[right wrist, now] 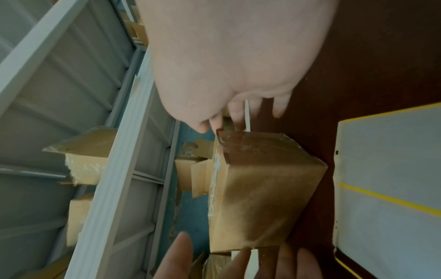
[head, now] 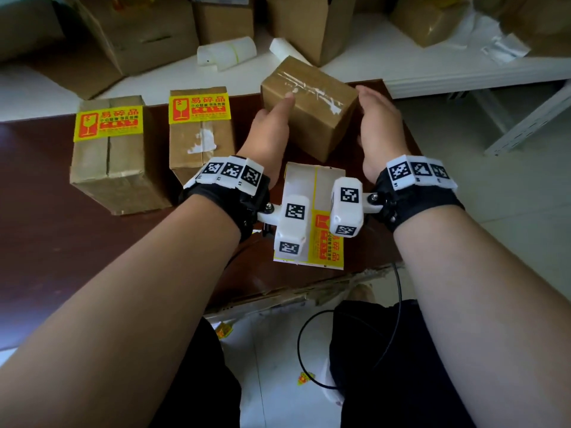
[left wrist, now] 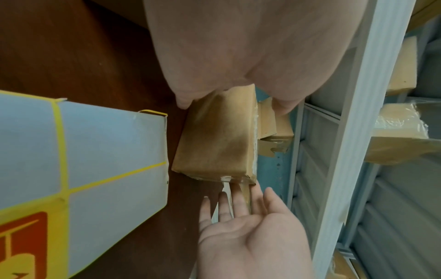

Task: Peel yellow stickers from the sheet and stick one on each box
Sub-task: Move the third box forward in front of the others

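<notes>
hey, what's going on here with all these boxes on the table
A person is labelling cardboard boxes with yellow stickers. Two boxes on the left already carry one. The left hand and right hand flank a third box that has no sticker, the left thumb resting on its taped top; the right hand's fingers look straight. The sticker sheet lies on the brown table beneath the wrists, one sticker visible on it.
</notes>
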